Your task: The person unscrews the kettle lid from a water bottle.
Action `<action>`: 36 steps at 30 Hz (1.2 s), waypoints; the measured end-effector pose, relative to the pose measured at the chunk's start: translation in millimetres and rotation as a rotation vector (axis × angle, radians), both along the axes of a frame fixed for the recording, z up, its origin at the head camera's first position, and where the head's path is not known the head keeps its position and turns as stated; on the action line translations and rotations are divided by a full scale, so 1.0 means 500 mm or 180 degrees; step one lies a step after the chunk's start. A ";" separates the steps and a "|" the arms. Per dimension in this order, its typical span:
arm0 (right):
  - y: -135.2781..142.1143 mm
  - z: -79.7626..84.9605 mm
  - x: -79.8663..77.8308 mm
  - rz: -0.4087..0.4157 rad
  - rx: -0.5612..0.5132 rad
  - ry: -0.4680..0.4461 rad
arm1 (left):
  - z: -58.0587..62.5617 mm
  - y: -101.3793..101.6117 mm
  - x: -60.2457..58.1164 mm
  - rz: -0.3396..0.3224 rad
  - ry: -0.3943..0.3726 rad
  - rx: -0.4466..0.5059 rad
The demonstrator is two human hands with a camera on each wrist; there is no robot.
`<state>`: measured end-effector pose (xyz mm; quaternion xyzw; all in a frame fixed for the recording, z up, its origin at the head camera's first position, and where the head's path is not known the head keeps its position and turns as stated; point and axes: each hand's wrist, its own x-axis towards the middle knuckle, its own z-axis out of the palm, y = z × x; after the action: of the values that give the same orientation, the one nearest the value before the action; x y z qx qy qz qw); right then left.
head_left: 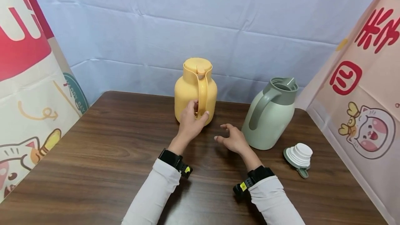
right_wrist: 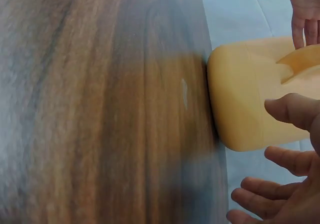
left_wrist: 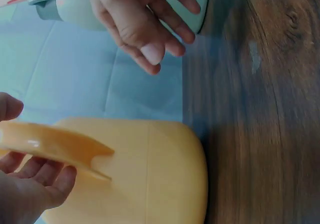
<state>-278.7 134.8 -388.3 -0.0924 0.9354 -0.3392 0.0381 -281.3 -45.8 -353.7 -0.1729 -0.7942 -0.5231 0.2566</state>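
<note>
A yellow thermos jug (head_left: 182, 96) stands upright near the table's back edge, its lid on and its handle facing me. My left hand (head_left: 190, 124) is at the handle (left_wrist: 60, 141), with fingers curled behind it and the thumb on the other side. My right hand (head_left: 235, 140) holds nothing; its fingers are spread and loosely bent, between the yellow jug and a pale green thermos jug (head_left: 273, 121). That green jug is uncapped, so its dark mouth shows. In the right wrist view, the right thumb overlaps the yellow body (right_wrist: 237, 104).
A stopper lid (head_left: 299, 157) with a white stepped plug and green base lies on the table at the right, in front of the green jug. Behind the dark wooden table (head_left: 109, 141) hangs a pale blue cloth (head_left: 125, 37). Printed cloths flank both sides.
</note>
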 end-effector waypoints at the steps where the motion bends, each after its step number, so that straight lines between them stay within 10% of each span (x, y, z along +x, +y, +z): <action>1: -0.001 -0.002 -0.002 -0.0006 -0.0073 -0.0003 | 0.000 0.002 -0.001 -0.0008 -0.0016 0.0011; 36: -0.030 0.017 -0.009 -0.0187 -0.0563 -0.0122 | 0.001 0.002 -0.028 -0.0397 -0.0324 0.0408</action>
<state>-283.3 119.9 -379.6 -0.0614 0.9032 -0.4232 0.0377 -295.5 -44.9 -353.2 -0.1784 -0.7588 -0.5958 0.1935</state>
